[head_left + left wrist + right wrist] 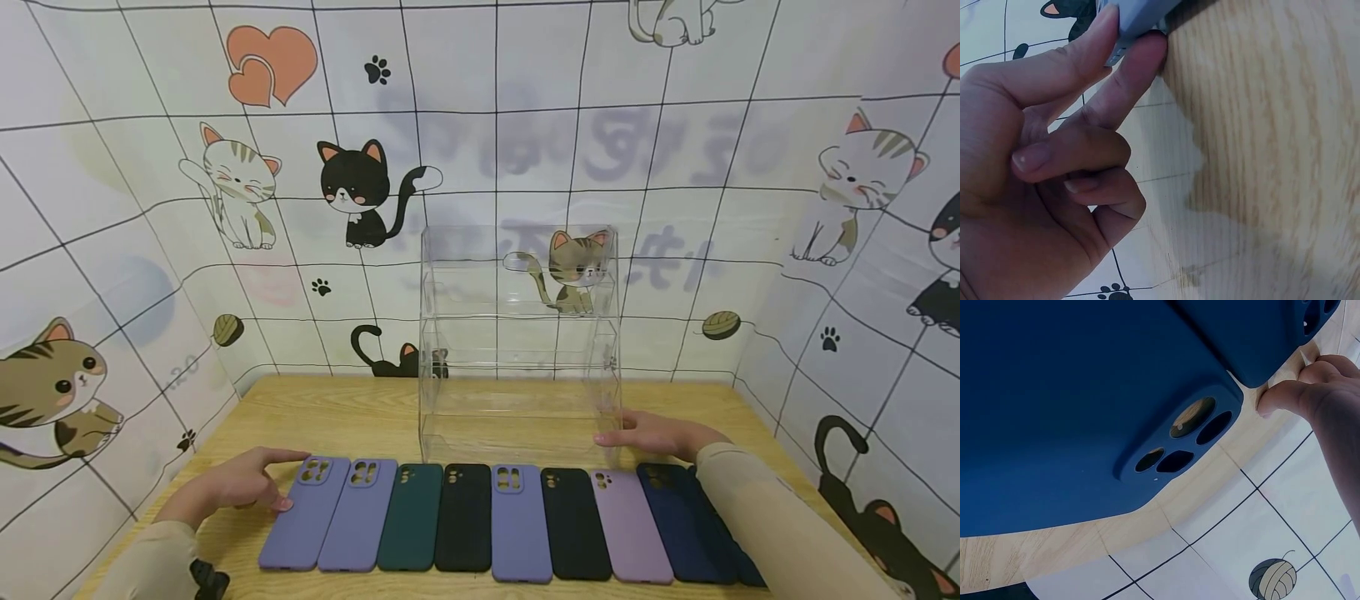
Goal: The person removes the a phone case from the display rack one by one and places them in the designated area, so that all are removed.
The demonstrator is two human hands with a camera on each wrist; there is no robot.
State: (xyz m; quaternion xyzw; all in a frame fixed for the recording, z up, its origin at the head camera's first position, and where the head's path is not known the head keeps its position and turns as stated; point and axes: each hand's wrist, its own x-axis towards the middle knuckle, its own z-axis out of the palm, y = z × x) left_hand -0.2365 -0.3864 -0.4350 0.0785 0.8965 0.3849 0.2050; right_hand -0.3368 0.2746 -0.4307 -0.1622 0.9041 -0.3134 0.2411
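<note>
At the left end of a row of phone cases, my left hand [243, 482] has its thumb and index finger on the upper left corner of a lavender phone case [303, 521]. In the left wrist view that case's corner [1138, 19] lies between the two fingertips, and the other fingers are curled. My right hand [652, 433] is at the lower right side of a clear plastic tiered rack [517, 404], its thumb pointing left. Whether it grips the panel is unclear. In the right wrist view a navy phone case [1072, 425] hides part of the scene near that hand.
Along the row rightward are a second lavender case [356, 525], a green case [410, 521], a black one [462, 521], another lavender [521, 533], another black [577, 533], a pink-purple [633, 533] and navy cases [693, 533]. My right forearm covers the last one. Cat-print cloth [480, 150] surrounds the wooden table [337, 408].
</note>
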